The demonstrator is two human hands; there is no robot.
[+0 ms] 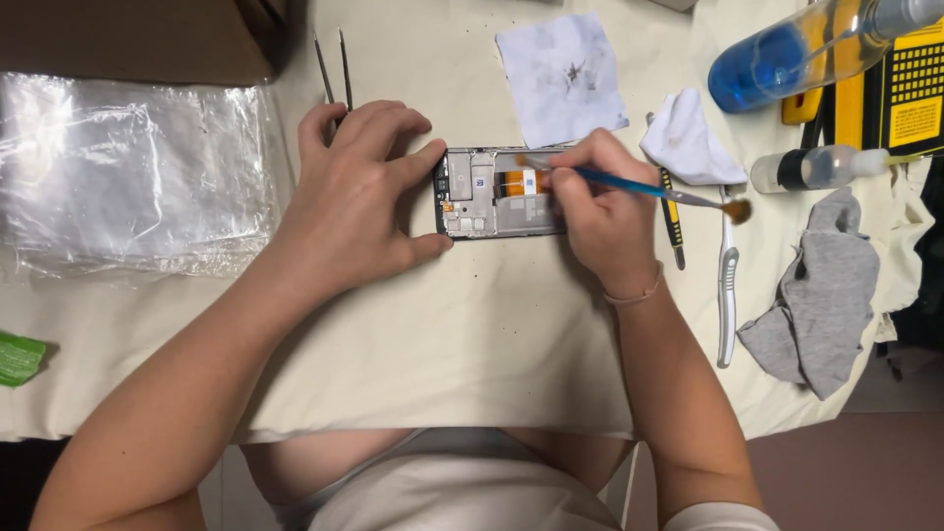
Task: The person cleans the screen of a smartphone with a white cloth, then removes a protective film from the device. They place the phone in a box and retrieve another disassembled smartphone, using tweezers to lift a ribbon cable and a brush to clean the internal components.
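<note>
An opened phone frame [487, 192] with bare circuit parts and an orange flex strip lies flat on the cream cloth [472, 334]. My left hand [356, 197] cups its left end, thumb and forefinger pinching the frame's edge. My right hand [600, 211] rests on the frame's right end and grips a blue-handled paintbrush [649, 187] backwards: the handle tip touches the phone's inside, the brown bristles point right, away from it.
Tweezers [334, 64] lie behind my left hand. A stained white wipe [562, 77], a folded white cloth [688, 143], a white toothbrush [726, 285], a grey rag [821, 295], a blue-liquid bottle [796, 54], a small dropper bottle [811, 167] and plastic bags [128, 177] surround the work.
</note>
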